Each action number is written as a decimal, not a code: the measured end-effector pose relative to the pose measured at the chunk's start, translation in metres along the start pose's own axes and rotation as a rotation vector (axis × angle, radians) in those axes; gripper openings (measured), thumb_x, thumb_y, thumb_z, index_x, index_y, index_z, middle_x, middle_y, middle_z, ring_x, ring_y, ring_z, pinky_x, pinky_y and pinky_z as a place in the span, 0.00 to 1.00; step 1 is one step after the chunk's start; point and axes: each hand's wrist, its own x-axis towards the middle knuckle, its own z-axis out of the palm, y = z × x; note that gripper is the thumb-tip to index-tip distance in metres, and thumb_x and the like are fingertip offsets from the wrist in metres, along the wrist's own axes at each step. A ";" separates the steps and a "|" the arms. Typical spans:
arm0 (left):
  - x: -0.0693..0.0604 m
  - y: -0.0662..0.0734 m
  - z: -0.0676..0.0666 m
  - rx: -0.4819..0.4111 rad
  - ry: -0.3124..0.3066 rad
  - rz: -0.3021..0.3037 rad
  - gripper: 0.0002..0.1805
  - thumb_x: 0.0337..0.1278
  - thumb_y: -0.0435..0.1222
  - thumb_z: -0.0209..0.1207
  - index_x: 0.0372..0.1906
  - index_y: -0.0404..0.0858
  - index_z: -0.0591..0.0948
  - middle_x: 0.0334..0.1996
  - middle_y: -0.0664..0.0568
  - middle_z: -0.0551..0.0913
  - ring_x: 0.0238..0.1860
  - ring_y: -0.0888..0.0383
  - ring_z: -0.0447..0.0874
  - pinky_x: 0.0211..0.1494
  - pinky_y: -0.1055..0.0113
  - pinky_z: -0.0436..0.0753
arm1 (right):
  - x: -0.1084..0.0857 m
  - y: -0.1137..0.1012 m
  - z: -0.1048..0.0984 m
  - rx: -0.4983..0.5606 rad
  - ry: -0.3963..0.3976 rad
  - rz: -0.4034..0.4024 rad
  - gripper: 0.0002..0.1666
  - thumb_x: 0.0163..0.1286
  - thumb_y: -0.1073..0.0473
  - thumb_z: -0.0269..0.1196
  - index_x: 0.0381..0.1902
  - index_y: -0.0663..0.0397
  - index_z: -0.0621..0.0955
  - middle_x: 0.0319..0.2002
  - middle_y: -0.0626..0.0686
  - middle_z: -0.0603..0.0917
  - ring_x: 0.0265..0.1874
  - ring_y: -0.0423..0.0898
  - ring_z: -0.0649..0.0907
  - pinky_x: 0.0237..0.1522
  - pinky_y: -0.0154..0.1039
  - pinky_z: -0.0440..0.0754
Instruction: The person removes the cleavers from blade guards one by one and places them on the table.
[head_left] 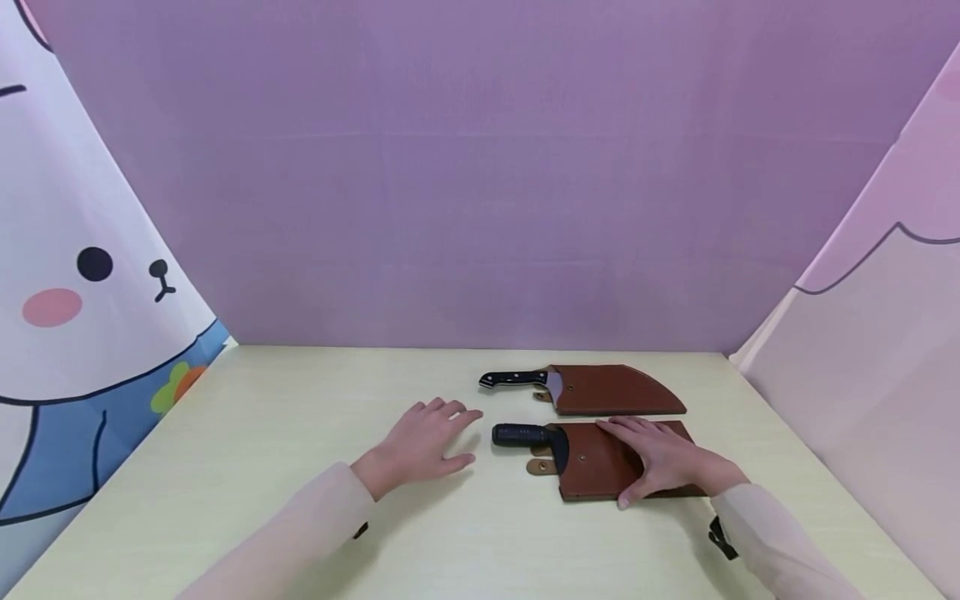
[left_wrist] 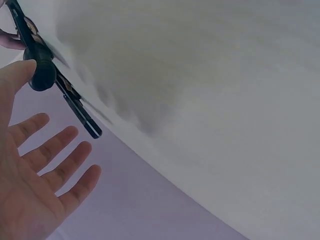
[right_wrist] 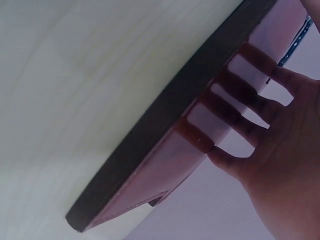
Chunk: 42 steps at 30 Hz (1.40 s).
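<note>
Two cleavers lie in brown leather sheaths, one behind the other. The nearer sheath [head_left: 600, 467] covers a broad blade, and its black ribbed handle [head_left: 520, 435] points left. On this sheath rests my right hand [head_left: 660, 457], fingers spread across the top and thumb at the near edge; the right wrist view shows fingertips touching the glossy leather [right_wrist: 155, 175]. My left hand [head_left: 420, 446] hovers left of the handle, fingers apart and holding nothing. Behind lies the second sheath [head_left: 618, 392], curved toward its tip, with a riveted black handle [head_left: 513, 379].
The pale table [head_left: 262, 467] extends beneath both cleavers. A purple cloth wall [head_left: 480, 183] stands at its back edge, with printed panels at left [head_left: 97, 350] and right [head_left: 877, 375]. A strap tab [head_left: 542, 467] sticks out beside the nearer handle.
</note>
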 end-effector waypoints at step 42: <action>0.068 0.041 0.020 0.039 -0.102 0.041 0.31 0.53 0.58 0.54 0.61 0.52 0.68 0.50 0.55 0.77 0.45 0.56 0.77 0.44 0.61 0.77 | -0.001 -0.001 -0.002 0.018 -0.007 0.010 0.66 0.35 0.28 0.69 0.68 0.53 0.59 0.64 0.66 0.63 0.62 0.67 0.63 0.51 0.72 0.58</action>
